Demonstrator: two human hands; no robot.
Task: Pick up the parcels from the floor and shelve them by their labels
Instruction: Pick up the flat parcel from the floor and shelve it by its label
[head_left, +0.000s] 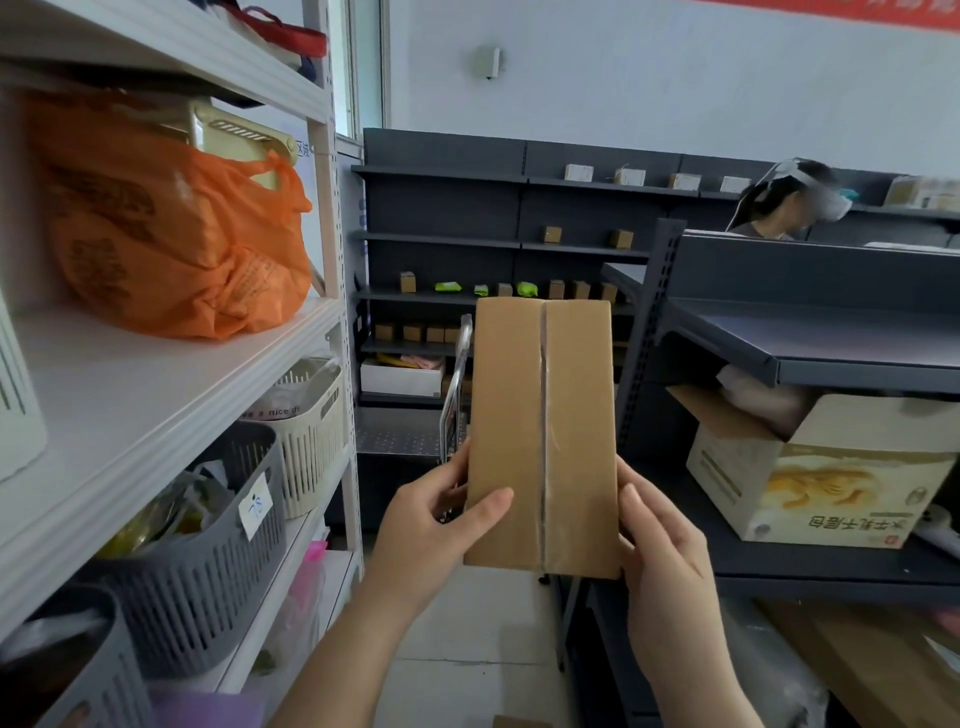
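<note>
Parcel (540, 436), a long brown cardboard box with a taped centre seam, held upright in mid-air between both hands, no label visible on this face. I see my left hand (431, 525) gripping its lower left edge, thumb across the front. Right hand (660, 551) clasps the lower right edge. White shelving (156, 374) stands left with an orange bag (176, 228); dark shelving (467, 239) behind carries small boxes.

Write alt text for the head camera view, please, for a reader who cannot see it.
Both hands, left hand and right hand, hold a taped cardboard parcel upright in an aisle. A white shelf with an orange bag stands left; dark grey shelving stands right.
</note>
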